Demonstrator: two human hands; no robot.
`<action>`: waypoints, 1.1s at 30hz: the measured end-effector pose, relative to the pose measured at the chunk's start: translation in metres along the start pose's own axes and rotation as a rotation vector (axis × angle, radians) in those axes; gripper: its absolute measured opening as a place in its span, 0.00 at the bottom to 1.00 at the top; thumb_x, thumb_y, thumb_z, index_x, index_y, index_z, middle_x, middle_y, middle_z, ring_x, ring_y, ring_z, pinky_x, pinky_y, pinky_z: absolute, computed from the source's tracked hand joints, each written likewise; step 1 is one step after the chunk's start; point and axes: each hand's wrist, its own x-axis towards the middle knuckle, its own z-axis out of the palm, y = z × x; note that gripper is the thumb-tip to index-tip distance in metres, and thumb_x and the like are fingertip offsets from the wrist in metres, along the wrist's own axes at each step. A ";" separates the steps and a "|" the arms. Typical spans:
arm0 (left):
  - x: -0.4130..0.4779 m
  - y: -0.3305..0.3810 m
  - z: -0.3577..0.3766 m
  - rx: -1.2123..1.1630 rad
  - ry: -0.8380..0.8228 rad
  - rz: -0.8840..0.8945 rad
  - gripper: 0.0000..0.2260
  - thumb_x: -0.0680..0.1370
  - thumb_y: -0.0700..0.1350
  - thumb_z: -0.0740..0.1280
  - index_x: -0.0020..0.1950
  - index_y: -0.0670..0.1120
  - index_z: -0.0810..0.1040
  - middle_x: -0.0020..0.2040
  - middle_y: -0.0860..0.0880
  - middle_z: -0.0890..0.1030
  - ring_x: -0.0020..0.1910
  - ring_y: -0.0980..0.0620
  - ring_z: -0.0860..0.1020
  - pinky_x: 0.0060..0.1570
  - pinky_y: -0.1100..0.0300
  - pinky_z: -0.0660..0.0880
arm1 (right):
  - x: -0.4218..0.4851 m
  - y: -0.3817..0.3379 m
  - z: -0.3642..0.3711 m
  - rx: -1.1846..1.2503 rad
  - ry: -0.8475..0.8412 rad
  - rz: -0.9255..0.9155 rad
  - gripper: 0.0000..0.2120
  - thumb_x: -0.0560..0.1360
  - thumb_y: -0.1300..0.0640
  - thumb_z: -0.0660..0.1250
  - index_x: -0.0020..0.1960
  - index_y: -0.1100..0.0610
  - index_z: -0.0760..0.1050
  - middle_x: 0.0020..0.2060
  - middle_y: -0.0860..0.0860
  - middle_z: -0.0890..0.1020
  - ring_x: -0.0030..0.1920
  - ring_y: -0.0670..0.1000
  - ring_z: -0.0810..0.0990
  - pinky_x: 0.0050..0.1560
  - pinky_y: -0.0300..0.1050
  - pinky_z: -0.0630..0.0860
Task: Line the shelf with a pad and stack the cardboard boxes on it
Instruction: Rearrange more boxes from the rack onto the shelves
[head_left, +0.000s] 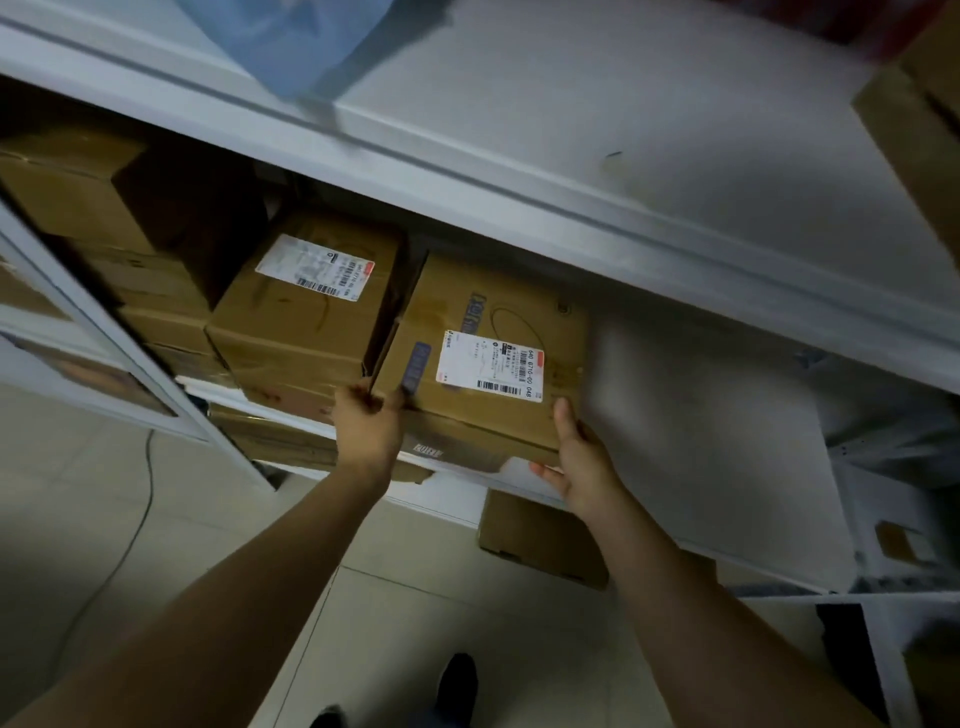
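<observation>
A cardboard box with a white shipping label (483, 332) sits on the grey-white pad (717, 431) that lines the middle shelf. My left hand (366, 423) grips its near left corner with curled fingers. On the near right corner my right hand (579, 457) lies with the thumb up along the side and the fingers under the front edge. A second labelled cardboard box (311, 301) stands right beside it on the left, touching or nearly so. More brown boxes (130, 228) are stacked further left in shadow.
The upper shelf board (571, 135) overhangs the boxes, with a blue bag (291, 36) and a brown box (919, 135) on it. Another cardboard box (540, 535) lies on the tiled floor under the shelf. A cable (140, 514) runs across the floor at left.
</observation>
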 end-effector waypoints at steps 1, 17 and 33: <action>0.005 -0.004 0.001 0.013 0.035 -0.011 0.17 0.78 0.44 0.70 0.62 0.45 0.67 0.62 0.44 0.75 0.59 0.46 0.75 0.64 0.53 0.70 | 0.007 -0.002 0.004 -0.008 -0.014 0.010 0.21 0.78 0.40 0.62 0.64 0.51 0.71 0.54 0.50 0.79 0.54 0.52 0.79 0.48 0.47 0.81; -0.002 -0.011 0.023 0.221 0.367 0.005 0.25 0.78 0.44 0.69 0.71 0.41 0.63 0.71 0.36 0.61 0.64 0.36 0.71 0.63 0.47 0.71 | 0.048 0.009 -0.001 -0.531 0.055 -0.039 0.26 0.81 0.38 0.52 0.74 0.50 0.63 0.62 0.53 0.75 0.61 0.57 0.75 0.63 0.56 0.74; -0.177 0.092 0.096 0.046 -0.347 1.094 0.06 0.79 0.45 0.63 0.54 0.54 0.69 0.47 0.48 0.72 0.43 0.51 0.73 0.43 0.50 0.75 | -0.116 -0.057 -0.116 0.254 0.966 -0.804 0.11 0.82 0.58 0.55 0.51 0.58 0.77 0.47 0.53 0.82 0.47 0.53 0.80 0.51 0.48 0.77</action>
